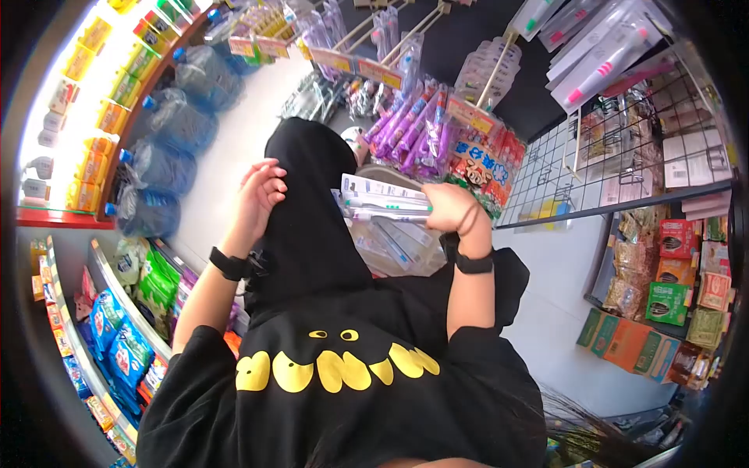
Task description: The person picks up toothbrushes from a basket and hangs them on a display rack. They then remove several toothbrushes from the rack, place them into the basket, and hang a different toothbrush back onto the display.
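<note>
My right hand [452,209] is closed round one end of a small stack of packaged toothbrushes [386,203], with green and white handles showing through clear wrapping. The stack is held over my lap, above a pale translucent container [417,261] where more packages [394,240] lie. My left hand [261,195] is beside my left knee, its fingers loosely curled and a little apart. I see nothing in it. Both wrists wear black bands.
Purple-handled packaged toothbrushes [413,129] and red snack-like bags [484,160] hang ahead. To the right stands a black wire rack [546,175] with toothbrush packs [601,70] on hooks. Large water jugs [160,168] line the left, near shelves of detergent bags [129,351].
</note>
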The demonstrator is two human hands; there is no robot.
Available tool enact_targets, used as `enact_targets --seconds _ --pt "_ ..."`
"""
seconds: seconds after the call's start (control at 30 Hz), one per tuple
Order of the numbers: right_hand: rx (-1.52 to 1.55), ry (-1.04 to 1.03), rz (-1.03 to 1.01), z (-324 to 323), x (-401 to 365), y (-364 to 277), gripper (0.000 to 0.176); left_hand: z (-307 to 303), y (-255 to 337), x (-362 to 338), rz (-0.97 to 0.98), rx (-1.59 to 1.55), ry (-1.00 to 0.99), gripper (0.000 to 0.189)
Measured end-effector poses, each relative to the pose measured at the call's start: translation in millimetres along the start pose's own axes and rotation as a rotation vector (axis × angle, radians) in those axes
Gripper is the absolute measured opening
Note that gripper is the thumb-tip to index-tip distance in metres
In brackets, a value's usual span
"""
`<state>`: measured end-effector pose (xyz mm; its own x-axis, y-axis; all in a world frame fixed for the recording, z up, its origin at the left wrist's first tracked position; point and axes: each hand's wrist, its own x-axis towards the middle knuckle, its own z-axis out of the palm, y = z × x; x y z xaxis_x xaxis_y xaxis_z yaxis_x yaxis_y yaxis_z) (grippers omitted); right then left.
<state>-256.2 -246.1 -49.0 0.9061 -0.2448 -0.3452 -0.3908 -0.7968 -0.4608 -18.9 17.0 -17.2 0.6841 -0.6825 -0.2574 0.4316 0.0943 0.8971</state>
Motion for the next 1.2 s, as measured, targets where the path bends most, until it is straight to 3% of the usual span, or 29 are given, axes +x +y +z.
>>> enact_targets --seconds 0.17,0.23,0.3,0.37,0.43,0.5,0.53,0.67,0.7,0.8,0.9,1.0,1.1,1.2 --pt "0.161 0.163 -0.063 -47.4 -42.8 -31.0 0.041 11.5 8.5 -10.3 0.026 0.064 -0.019 0.021" --pt "0.425 0.372 -0.151 -54.9 -53.6 -35.9 0.043 28.7 12.8 -13.8 -0.037 0.416 -0.069 0.022" --pt "0.478 0.437 -0.164 -55.6 -55.3 -44.4 0.048 60.4 17.2 -23.5 -0.025 0.484 -0.274 0.024" --pt "0.683 0.633 -0.245 -48.4 -48.5 -51.2 0.052 92.5 21.7 -27.1 0.075 0.528 -0.502 0.032" --pt "0.731 0.684 -0.264 -52.2 -50.8 -65.5 0.055 133.6 34.4 -35.3 0.201 0.53 -0.557 0.038" --pt "0.794 0.732 -0.186 -55.4 -57.6 -80.9 0.058 165.3 39.2 -33.2 0.227 0.452 -0.505 0.037" --pt "0.896 0.79 -0.269 -45.8 -49.0 -78.9 0.06 176.8 39.2 -29.0 0.192 0.391 -0.452 0.035" --pt "0.81 0.987 -0.228 -49.0 -63.6 -94.1 0.054 221.5 40.8 -21.4 0.348 0.436 -0.439 0.028" --pt "0.812 1.005 -0.221 -50.2 -65.8 -91.2 0.054 227.2 43.6 -21.1 0.317 0.433 -0.445 0.028" --pt "1.276 1.011 -0.381 -40.9 -61.9 -83.5 0.041 236.7 52.2 -19.8 0.224 0.406 -0.491 0.031" --pt "1.22 1.075 -0.347 -37.2 -69.6 -81.6 0.038 240.6 59.7 -20.0 0.131 0.404 -0.574 0.037" --pt "1.302 1.243 -0.43 -36.0 -70.0 -85.0 0.034 250.1 64.0 -11.0 0.197 0.392 -0.512 0.032" --pt "1.486 1.112 -0.46 -40.4 -75.6 -75.3 0.031 267.2 74.6 9.2 0.278 0.484 -0.519 0.028" --pt "1.583 1.114 -0.467 -46.9 -77.6 -71.3 0.03 285.4 80.4 24.9 0.447 0.524 -0.501 0.024"
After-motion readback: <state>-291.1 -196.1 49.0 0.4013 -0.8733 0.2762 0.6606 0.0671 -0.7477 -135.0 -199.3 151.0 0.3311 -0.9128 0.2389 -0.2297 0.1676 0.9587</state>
